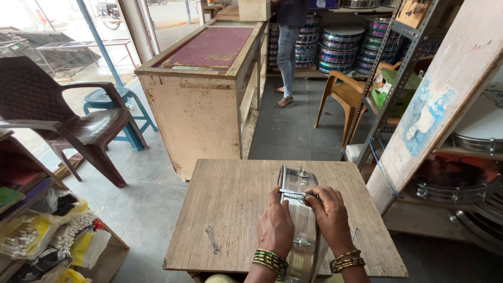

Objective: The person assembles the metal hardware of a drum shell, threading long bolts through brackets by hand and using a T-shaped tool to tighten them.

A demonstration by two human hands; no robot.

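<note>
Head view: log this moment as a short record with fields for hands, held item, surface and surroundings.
left hand: grips the left side of the metal drum shell
right hand: grips its right side, fingers at a tuning bracket
drum shell: stands on edge on the wooden table
loose tool: small wrench lies left of the hands
surroundings: wooden counter, brown chair, another person standing behind

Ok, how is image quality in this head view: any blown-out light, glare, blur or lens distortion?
Head view: daylight blows out the doorway top left; the metal drum shell under the left hand and right hand shows mild sheen, no hard glare; hands, the small spanner and the wooden table are sharp; wide-angle bending tilts the shelf frames at right.
</note>
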